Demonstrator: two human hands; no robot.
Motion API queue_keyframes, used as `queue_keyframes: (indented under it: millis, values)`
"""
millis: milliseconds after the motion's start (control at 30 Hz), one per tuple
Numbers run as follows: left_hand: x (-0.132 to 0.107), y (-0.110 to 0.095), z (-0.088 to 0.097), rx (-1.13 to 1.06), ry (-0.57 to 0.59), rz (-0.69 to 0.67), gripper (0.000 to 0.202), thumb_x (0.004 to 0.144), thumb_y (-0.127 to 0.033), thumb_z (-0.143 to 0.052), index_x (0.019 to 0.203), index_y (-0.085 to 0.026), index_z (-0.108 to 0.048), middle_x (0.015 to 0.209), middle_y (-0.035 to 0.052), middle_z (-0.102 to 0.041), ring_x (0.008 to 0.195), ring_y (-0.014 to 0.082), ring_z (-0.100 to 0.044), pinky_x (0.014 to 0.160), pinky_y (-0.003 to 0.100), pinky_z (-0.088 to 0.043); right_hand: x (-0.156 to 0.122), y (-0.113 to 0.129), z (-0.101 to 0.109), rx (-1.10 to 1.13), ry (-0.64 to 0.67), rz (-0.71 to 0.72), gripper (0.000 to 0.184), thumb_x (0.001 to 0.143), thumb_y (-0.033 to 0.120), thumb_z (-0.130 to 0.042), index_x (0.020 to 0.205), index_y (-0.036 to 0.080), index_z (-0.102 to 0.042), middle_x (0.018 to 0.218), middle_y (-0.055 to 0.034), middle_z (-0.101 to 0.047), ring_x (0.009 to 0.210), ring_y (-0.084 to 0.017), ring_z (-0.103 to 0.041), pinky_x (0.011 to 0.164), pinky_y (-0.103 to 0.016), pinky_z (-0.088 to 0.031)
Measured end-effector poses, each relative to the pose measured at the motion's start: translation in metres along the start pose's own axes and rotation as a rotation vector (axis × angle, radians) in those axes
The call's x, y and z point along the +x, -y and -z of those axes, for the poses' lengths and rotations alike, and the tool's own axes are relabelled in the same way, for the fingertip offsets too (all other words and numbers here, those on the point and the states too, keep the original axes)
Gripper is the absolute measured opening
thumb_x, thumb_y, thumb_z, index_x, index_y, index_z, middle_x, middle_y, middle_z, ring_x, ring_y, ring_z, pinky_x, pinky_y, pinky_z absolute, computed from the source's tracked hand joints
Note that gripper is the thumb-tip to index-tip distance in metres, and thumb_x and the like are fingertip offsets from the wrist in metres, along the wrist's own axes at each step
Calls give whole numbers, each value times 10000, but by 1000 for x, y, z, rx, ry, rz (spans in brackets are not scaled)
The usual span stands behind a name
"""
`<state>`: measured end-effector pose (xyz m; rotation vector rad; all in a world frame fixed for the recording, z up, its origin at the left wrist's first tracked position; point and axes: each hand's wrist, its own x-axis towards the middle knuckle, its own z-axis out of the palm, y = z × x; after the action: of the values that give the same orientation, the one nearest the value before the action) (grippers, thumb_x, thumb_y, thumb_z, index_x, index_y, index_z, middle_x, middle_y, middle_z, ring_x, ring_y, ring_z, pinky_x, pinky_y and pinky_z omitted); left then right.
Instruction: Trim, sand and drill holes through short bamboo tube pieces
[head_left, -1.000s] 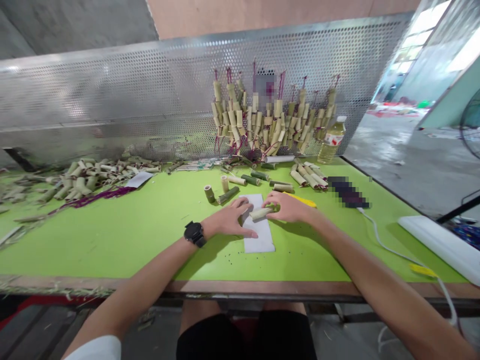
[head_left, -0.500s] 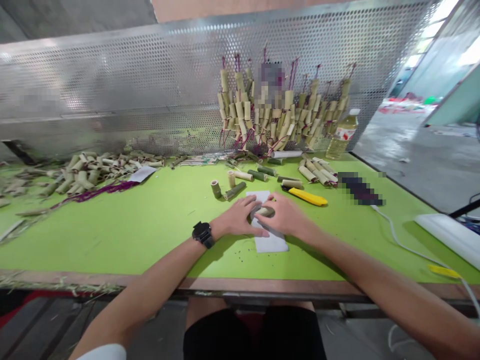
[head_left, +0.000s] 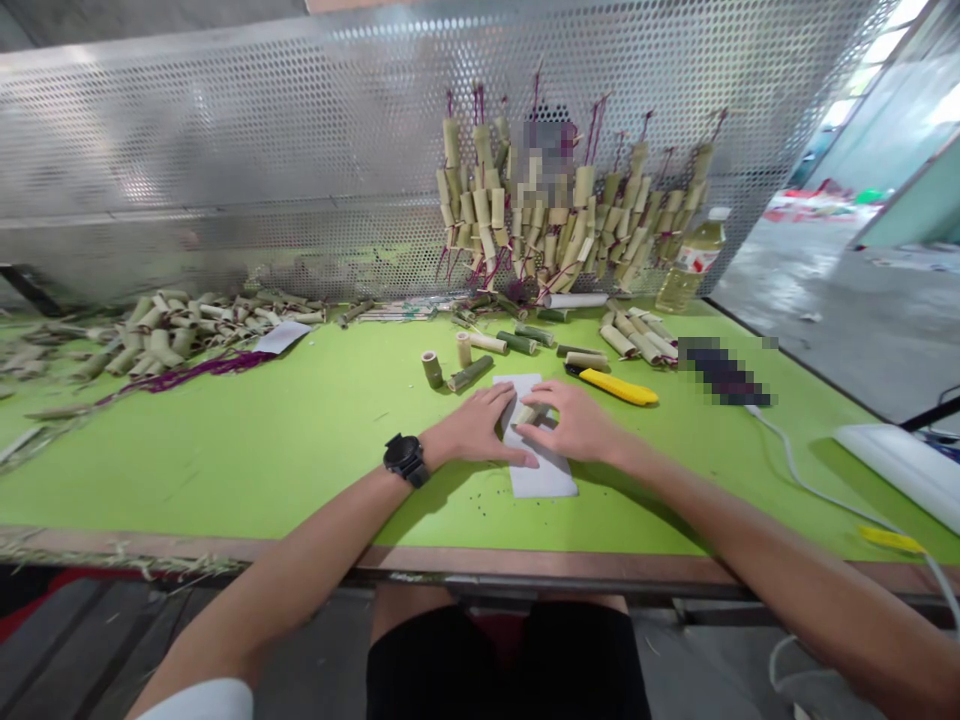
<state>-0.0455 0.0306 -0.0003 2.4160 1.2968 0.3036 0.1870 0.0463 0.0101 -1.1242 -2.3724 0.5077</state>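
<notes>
A white strip of what looks like sandpaper or paper (head_left: 546, 482) lies on the green tabletop in front of me. My left hand (head_left: 480, 428) rests flat on its left side, thumb and fingers spread, a watch on the wrist. My right hand (head_left: 574, 425) grips a short bamboo tube (head_left: 528, 412) between thumb and fingers, over the strip. Part of the tube is hidden by the fingers. Dark specks are scattered beside the strip's near end. Just beyond my hands lie a bamboo piece (head_left: 471, 373) and an upright tube (head_left: 431, 370).
A yellow utility knife (head_left: 616, 387) lies right of my hands, near bundled bamboo tubes (head_left: 634, 335). Strung bamboo pieces (head_left: 540, 220) hang on the perforated metal panel. An oil bottle (head_left: 691, 265) stands at the right. Bamboo tubes (head_left: 161, 335) and purple cord (head_left: 202, 374) lie left.
The view has shifted slightly. My right hand and the bamboo tube have moved a little over the strip, and the tube's tilt looks steeper. My left hand stays on the strip.
</notes>
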Motion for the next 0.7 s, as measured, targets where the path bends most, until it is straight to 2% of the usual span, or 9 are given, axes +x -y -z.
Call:
queue_keyframes:
  millis: [133,233,333,467,567,700]
  values:
    - [-2,-2,2,1,21,20,1374,725,-960,-704,1727,-104,-317,1803,227,-267,1676,430,-276,1373,550,-264,2,-3,1,32,16,16,379,871,519,-801,1142,259,-847,1297,-134,-766,1163,-375,-711,1035,-591,-570]
    - [-1,-1,2,5,10,8,1337,738,-953,-701,1730,-141,-323,1802,216,-280,1667,435,-297,1362,576,-281,3,-8,2,38,-28,14,410,878,488,-792,1196,233,-833,1314,-151,-760,1158,-362,-715,1044,-596,-564]
    - [0,2,1,1,-9,-30,1297,739,-941,-716,1718,-170,-356,1788,211,-321,1656,437,-324,1349,608,-301,4,-10,2,84,22,67,473,843,491,-837,1255,260,-815,1318,-125,-771,1180,-354,-713,1066,-596,-558]
    - [1,5,0,4,-27,-37,1319,713,-938,-744,1709,-160,-367,1768,221,-364,1644,448,-346,1335,607,-331,5,-11,3,106,-4,27,433,848,482,-845,1220,261,-831,1337,-130,-771,1240,-367,-701,1119,-643,-527]
    - [1,6,1,-4,-21,-47,1325,708,-942,-743,1707,-155,-370,1765,232,-362,1637,456,-356,1333,618,-327,6,-14,4,135,49,74,465,824,475,-878,1237,268,-826,1407,-124,-743,1296,-367,-684,1146,-636,-521]
    - [0,4,3,-20,9,-26,1335,715,-952,-723,1717,-159,-339,1782,233,-322,1637,459,-353,1332,626,-321,9,-17,7,124,17,20,409,855,453,-855,1207,245,-833,1373,-142,-750,1249,-362,-704,1115,-663,-535]
